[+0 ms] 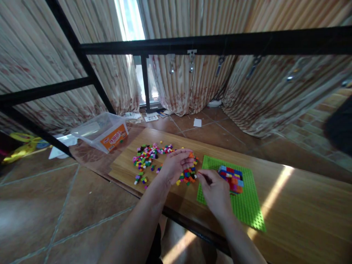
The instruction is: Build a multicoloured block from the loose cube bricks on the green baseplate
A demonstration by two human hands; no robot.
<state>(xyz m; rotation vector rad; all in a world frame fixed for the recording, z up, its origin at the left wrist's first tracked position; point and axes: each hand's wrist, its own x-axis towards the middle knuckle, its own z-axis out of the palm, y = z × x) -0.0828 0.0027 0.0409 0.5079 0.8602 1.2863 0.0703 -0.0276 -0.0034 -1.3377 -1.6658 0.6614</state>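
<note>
My left hand (pixel 177 165) is above the loose bricks, palm turned up, its fingers curled around a small orange toy brick (pixel 191 155). Just to the right, my right hand (pixel 216 189) is over the left part of a green baseplate (pixel 249 205), with thumb and forefinger pinched on what looks like a small red brick (pixel 200 172). A block built of red, blue, orange and white bricks (pixel 233 179) sits on the baseplate, its left side partly hidden by my right hand. Small loose bricks (pixel 189 176) lie beneath and between my hands.
More mixed bricks (pixel 145 156) spread across the left of the wooden table (pixel 308 216). A clear plastic box (pixel 100 128) with an orange label stands past its left end. A black metal frame (pixel 192 46) with hanging metal pieces crosses behind, before striped curtains (pixel 192 84).
</note>
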